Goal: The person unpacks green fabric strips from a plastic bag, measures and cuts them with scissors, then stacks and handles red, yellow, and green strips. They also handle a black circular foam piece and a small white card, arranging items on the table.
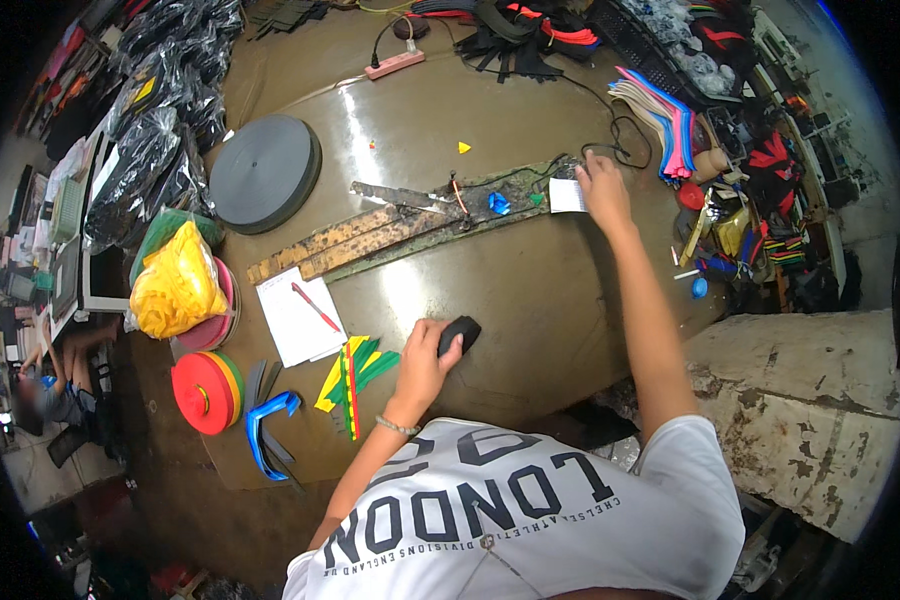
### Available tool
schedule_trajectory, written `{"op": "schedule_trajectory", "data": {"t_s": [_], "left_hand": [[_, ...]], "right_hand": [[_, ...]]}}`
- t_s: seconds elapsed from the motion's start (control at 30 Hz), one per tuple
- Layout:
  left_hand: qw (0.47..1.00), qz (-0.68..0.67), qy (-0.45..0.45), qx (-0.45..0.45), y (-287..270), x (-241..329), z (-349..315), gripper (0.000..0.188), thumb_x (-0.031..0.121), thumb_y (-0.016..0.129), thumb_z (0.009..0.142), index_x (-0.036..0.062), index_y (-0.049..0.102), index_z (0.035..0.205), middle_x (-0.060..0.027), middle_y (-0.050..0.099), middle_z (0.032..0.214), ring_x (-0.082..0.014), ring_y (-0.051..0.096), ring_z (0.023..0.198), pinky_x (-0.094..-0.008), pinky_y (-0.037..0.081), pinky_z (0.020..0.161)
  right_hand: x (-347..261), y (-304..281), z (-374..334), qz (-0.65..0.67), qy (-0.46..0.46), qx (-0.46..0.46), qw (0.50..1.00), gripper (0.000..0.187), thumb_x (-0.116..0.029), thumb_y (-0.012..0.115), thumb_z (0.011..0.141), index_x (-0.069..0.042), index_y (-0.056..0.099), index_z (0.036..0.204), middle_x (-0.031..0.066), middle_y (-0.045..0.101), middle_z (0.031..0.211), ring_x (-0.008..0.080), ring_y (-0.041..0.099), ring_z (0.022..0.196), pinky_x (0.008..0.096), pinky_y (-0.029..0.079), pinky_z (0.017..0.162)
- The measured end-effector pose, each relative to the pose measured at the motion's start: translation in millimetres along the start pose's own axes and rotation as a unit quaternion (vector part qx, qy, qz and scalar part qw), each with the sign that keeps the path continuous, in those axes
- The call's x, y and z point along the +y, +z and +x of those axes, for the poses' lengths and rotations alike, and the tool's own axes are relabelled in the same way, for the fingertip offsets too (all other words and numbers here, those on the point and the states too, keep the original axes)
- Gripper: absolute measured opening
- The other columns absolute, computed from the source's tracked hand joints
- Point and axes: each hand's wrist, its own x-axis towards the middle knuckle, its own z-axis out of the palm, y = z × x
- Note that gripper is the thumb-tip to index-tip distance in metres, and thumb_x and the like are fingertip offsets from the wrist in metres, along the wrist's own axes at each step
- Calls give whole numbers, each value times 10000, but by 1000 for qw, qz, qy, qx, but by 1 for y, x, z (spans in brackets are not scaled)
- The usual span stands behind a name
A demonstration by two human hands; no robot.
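Observation:
My left hand (426, 366) is closed round a small black bundle (460, 339) above the near part of the table; its exact kind does not show. Farther right, my right hand (604, 192) reaches out with fingers extended, beside a small white paper slip (568, 196) at the right end of a long board (420, 225). The thumb seems to touch the slip's edge. On that stained board lie a metal strip (400, 195), a crumpled blue piece (499, 203) and a little green piece (537, 199).
Left of me are white paper (292, 322) with a red pen (316, 307), green-yellow-red strips (355, 375), blue strips (261, 432), a red-yellow-green roll (202, 392) and a big grey roll (260, 172). A pink power strip (394, 65) lies at the back; coloured straps (670, 120) lie right.

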Motion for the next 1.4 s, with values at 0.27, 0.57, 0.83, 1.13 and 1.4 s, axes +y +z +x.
{"op": "schedule_trajectory", "data": {"t_s": [0.27,0.57,0.83,1.13,1.4], "left_hand": [[987,-138,-44,65,13,-16,24,250,190,688,856,-14,613,981,-96,571,897,-181,541,731,-295,454,680],[878,-436,-166,-107,-1,0,96,195,136,684,869,9,625,1005,-14,656,832,-76,613,700,-211,510,618],[908,-372,-177,-77,-4,-19,173,250,167,668,884,-23,634,1043,-59,674,862,-108,654,719,-195,503,616],[912,-332,-207,-124,22,-59,222,241,217,645,904,-11,638,981,-40,659,826,-82,625,666,-186,426,520],[952,-225,-186,-93,39,-79,222,229,230,624,916,1,638,918,11,607,681,-32,507,537,-190,357,458]], "right_hand": [[-54,64,-155,439,-38,-518,733,808,-406,756,750,-56,414,1393,181,453,1382,284,415,1291,392,329,1071],[-94,39,-132,692,19,-383,611,447,-176,632,908,4,499,1295,95,601,1152,148,622,932,262,505,806],[-87,46,-38,509,60,-381,769,276,-305,623,903,-41,638,980,-17,597,696,46,520,561,220,395,414],[-71,111,3,522,54,-359,772,262,-294,651,893,-34,622,898,-22,595,699,45,503,586,206,407,509],[-63,155,0,535,51,-347,769,264,-278,642,901,-22,606,847,-15,581,677,57,492,583,229,401,537]]}}
